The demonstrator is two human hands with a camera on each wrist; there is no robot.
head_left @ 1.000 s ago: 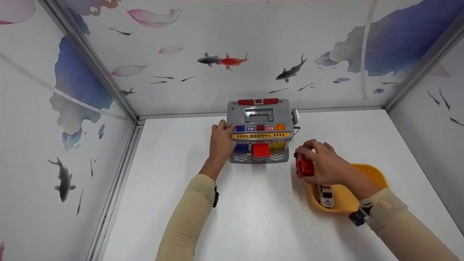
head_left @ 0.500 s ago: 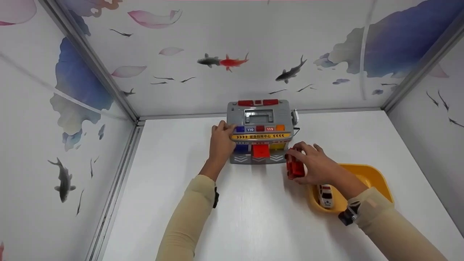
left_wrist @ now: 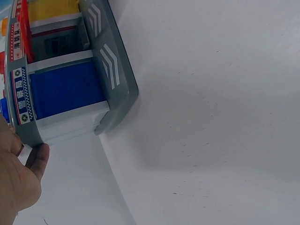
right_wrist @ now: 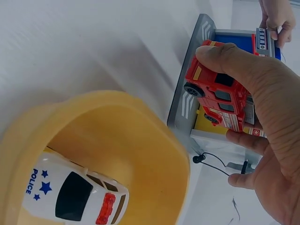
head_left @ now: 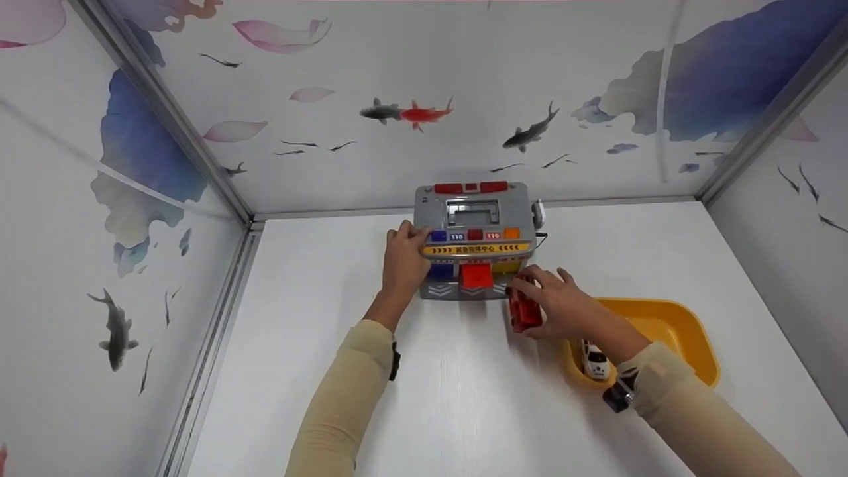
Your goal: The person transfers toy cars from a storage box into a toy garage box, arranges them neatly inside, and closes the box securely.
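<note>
Change over the last second: the red toy fire truck (head_left: 525,314) moves toward nine o'clock, away from the yellow basin (head_left: 686,331) and up to the front right corner of the toy emergency command centre (head_left: 474,242). The truck is now at five o'clock from the centre of that toy and overlaps its base in the head view; whether the two touch cannot be told.

Right hand (head_left: 563,305): the grip is engaged — thumb on one side of the truck, fingers on the other. Left hand (head_left: 405,262): the grip holds the front left corner of the command centre's roof, between eight and nine o'clock. Neither this hand nor the command centre shifts during the interval.

Bay condition: the red door (head_left: 477,275) projects outward and the middle bay behind it stands exposed. The blue door (left_wrist: 68,91) and the yellow door (head_left: 509,266) are down.

The basin sits at four o'clock from the command centre on the white surface (head_left: 457,397). The white toy police car (right_wrist: 77,192) lies inside, toward eight o'clock in the head view.

Assessment: transfer appears well advanced — the truck is near the bays but outside them, and alignment with the exposed bay appears incomplete.
</note>
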